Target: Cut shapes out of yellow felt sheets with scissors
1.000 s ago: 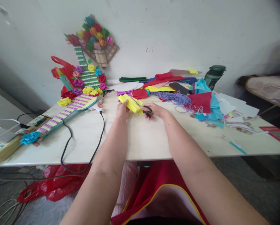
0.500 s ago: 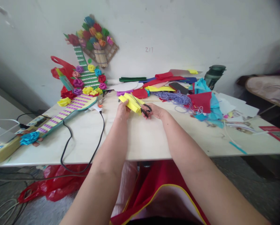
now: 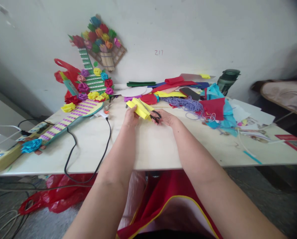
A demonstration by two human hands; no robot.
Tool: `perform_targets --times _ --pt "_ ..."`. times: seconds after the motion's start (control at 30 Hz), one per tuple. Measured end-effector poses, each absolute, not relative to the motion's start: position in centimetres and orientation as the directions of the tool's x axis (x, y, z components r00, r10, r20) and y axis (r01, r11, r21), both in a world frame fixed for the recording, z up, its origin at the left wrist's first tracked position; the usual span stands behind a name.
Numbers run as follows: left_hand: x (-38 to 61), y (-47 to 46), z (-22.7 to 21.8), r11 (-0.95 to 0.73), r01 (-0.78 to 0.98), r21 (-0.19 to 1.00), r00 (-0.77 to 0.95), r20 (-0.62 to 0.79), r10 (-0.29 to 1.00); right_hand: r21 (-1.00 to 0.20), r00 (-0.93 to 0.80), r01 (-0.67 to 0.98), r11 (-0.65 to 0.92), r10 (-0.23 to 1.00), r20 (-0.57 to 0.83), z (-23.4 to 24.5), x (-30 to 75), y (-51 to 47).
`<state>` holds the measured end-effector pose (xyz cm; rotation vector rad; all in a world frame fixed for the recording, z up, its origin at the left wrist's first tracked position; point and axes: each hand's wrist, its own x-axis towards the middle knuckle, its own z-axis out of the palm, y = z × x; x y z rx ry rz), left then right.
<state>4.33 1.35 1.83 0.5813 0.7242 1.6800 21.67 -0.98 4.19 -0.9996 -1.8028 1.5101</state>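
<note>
My left hand (image 3: 130,118) is closed on a folded piece of yellow felt (image 3: 139,108), holding it just above the pale table (image 3: 150,146). My right hand (image 3: 166,118) grips black-handled scissors (image 3: 153,115), whose blades lie across the yellow felt. Both hands are near the middle of the table, towards its far side.
A heap of coloured felt sheets (image 3: 170,87) and purple yarn (image 3: 188,104) lies behind and to the right. A decorated guitar-shaped craft with paper flowers (image 3: 71,114) lies at the left, with a black cable (image 3: 88,146) running off the front edge. A green bottle (image 3: 227,79) stands at the back right.
The hands, felt and scissors have shifted very slightly away from me; the scissors have worked a little along the yellow felt.
</note>
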Motion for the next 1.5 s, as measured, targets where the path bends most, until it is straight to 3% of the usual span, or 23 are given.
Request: perform_targets --times 1.5 --pt "4.11 1.54 1.93 -0.175 -0.68 0.712 -0.259 -0.01 0.966 -0.989 -0.534 0.134 0.062 0.845 -0.019 3.5 21.3 -0.23"
